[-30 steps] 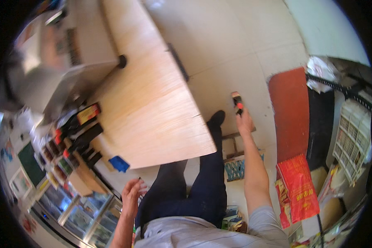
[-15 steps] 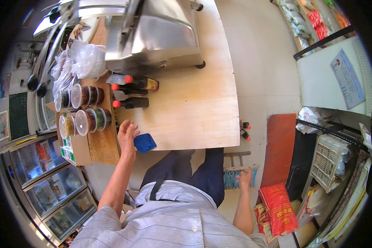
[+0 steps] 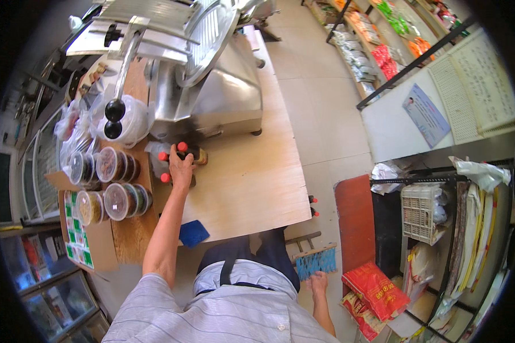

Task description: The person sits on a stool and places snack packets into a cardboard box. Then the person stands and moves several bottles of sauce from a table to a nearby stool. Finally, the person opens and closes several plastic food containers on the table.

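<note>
Three dark bottles with red caps stand close together on the wooden table [image 3: 252,194]. My left hand [image 3: 181,170] is over them, its fingers curled about one dark bottle [image 3: 197,154] and partly covering the others. A folded blue cloth [image 3: 194,233] lies at the table's near edge, below my left wrist. My right hand [image 3: 317,281] hangs low at my right side with loosely bent fingers, holding nothing. It is beside a small stool [image 3: 316,261] with a blue woven seat.
A metal slicer [image 3: 212,97] stands on the table's far part. Lidded tubs of food [image 3: 120,201] and plastic bags [image 3: 129,120] line the left. Red sacks [image 3: 377,291] lie at the lower right, near a rack with a white crate [image 3: 420,211]. More red-capped bottles [image 3: 313,206] show beyond the table's right edge.
My left hand has moved forward from beside the blue cloth to the red-capped bottles. My right hand stays low near the stool. The whole view has shifted and turned.
</note>
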Motion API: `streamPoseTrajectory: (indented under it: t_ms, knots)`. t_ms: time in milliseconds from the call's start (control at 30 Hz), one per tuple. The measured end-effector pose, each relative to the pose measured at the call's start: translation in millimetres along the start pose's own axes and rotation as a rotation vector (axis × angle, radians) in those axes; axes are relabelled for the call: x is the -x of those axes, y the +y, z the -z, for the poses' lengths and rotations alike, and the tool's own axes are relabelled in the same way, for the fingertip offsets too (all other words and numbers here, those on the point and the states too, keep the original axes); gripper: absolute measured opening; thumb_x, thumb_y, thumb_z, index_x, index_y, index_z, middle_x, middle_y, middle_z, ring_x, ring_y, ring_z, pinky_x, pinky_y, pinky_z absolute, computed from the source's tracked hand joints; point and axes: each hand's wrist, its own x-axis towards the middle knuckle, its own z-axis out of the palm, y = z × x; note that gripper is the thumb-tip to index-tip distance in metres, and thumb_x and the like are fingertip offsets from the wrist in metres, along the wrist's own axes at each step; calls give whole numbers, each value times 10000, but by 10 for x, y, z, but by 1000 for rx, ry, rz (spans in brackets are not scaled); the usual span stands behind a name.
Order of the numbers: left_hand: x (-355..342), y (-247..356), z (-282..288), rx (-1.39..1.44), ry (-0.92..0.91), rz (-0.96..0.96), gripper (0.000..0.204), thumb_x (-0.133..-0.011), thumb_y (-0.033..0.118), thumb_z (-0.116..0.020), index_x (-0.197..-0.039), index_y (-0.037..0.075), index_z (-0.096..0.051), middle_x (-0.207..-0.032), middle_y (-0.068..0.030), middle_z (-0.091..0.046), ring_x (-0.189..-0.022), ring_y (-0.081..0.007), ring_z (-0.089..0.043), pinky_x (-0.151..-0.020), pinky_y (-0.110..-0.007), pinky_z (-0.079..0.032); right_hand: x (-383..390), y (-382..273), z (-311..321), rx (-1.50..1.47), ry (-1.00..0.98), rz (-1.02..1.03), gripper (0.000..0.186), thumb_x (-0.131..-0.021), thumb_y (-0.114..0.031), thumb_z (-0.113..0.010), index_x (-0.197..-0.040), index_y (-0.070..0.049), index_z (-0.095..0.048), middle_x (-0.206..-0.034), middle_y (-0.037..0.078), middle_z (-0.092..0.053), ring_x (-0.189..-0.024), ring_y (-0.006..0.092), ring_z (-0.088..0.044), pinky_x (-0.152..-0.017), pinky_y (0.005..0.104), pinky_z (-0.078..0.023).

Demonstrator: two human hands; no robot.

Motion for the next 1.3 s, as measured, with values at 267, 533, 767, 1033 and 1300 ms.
streamPoseTrajectory:
  t_ms: [267,533,767,1033,1300]
  knots:
    - [-357,-380,-223,152,8,68,452,-834,65,-608,-1271,40,-493,-926,-89,-607,-740,-167,-637,-605,-305,-577,234,379,147,-31,82,-25,356,-833,-35,-578,-1183,7,-521,-937,148,-649,-602,247,-665,-456,359,-555]
    - [-373,-405,-294,290,2,117,243,-879,56,-649,-1101,28,-554,-892,-56,-615,-724,-142,-633,-600,-276,-557,326,401,115,-74,15,-43,342,-846,-57,-603,-1181,-29,-545,-988,133,-644,-608,220,-662,-475,360,-525]
    - [-17,-315,-291,296,-86,-57,209,-894,86,-668,-1083,41,-591,-864,-37,-618,-709,-118,-622,-617,-264,-528,201,-135,104,-160,-16,111,342,-854,-86,-597,-1180,-2,-537,-858,117,-659,-649,196,-668,-489,316,-517]
    - [1000,1050,18,276,-476,-192,185,-888,117,-672,-1040,30,-613,-832,-31,-607,-600,-91,-553,-556,-239,-464,785,-2217,-540,-117,-233,556,484,-875,-193,-682,-1284,-2,-510,-1090,143,-664,-956,203,-666,-784,332,-549]
    - [1756,1901,116,376,-953,-233,201,-852,77,-664,-1040,10,-646,-904,-55,-649,-621,-95,-569,-518,-223,-472,1783,-3361,-953,115,-442,1258,814,-716,-143,-827,-1411,-59,-411,-1267,182,-595,-1195,301,-579,-996,390,-473]
